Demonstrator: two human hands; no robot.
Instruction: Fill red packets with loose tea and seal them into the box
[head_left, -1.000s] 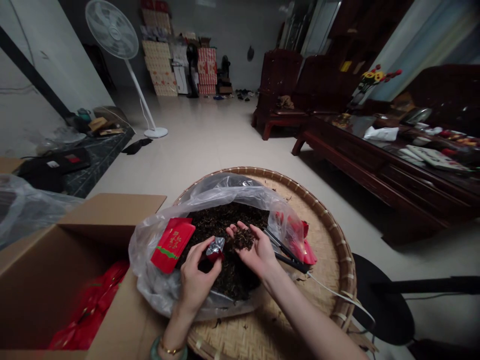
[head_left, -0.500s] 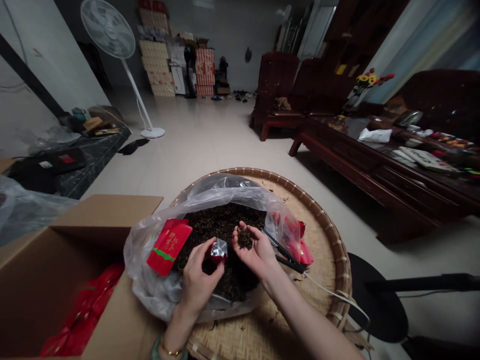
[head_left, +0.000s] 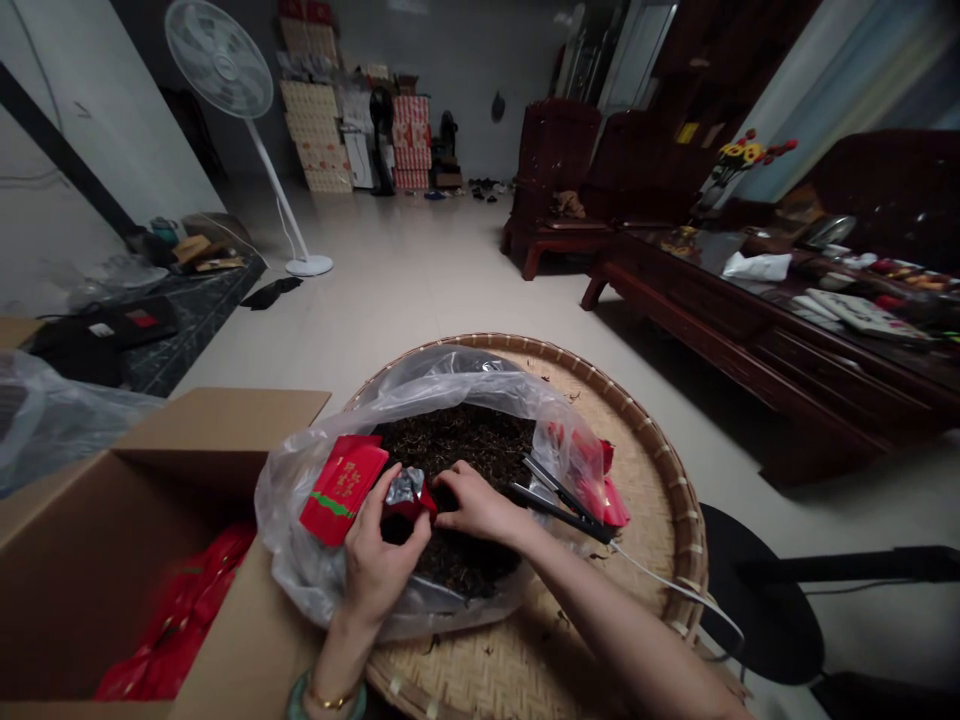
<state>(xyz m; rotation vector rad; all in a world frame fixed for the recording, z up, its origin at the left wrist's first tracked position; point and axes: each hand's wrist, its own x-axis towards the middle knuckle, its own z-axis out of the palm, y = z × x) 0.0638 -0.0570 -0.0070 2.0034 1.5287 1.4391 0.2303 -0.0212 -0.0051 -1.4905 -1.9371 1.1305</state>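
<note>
Near the centre of the frame, the left hand (head_left: 369,568) pinches a small red packet (head_left: 406,486) between thumb and fingers, its silvery lining facing up. The right hand (head_left: 480,505) meets the packet's right edge with curled fingers; whether they grip anything cannot be told. Both hands are over dark, loose leaves (head_left: 465,432) in a clear plastic bag (head_left: 296,575) on a round woven tray (head_left: 641,450). Flat red packets (head_left: 343,490) lie left of the left hand. Right of the bag's middle rests a black tong-shaped tool (head_left: 589,522); a cardboard box (head_left: 225,420) fills the lower left.
</note>
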